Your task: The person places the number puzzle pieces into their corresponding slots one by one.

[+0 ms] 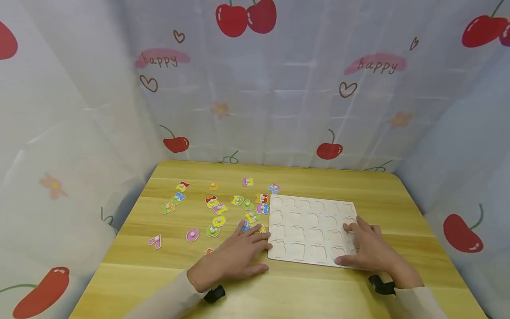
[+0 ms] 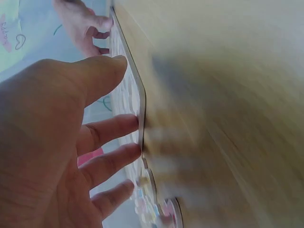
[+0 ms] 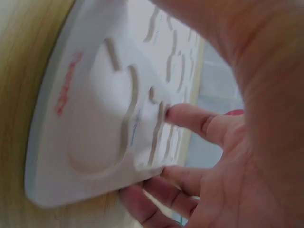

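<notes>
A pale wooden puzzle board (image 1: 306,228) with rows of shallow recesses lies flat on the table. My left hand (image 1: 243,254) is at its left edge, fingers spread and fairly straight. In the left wrist view, fingertips (image 2: 133,122) of that hand touch the board's side. Over the board's right end is my right hand (image 1: 372,248), thumb near the front edge. The right wrist view has one fingertip (image 3: 173,114) on the board's face and other fingers along its edge. Colourful knobbed number pieces (image 1: 218,221) lie scattered left of the board, some partly hidden by my left hand.
The wooden table (image 1: 318,292) has rounded far corners. A pink oval piece (image 1: 193,235) and a pink 7-like piece (image 1: 156,241) lie farther out on the left. A white cherry-print curtain (image 1: 263,110) hangs behind the table and at both sides.
</notes>
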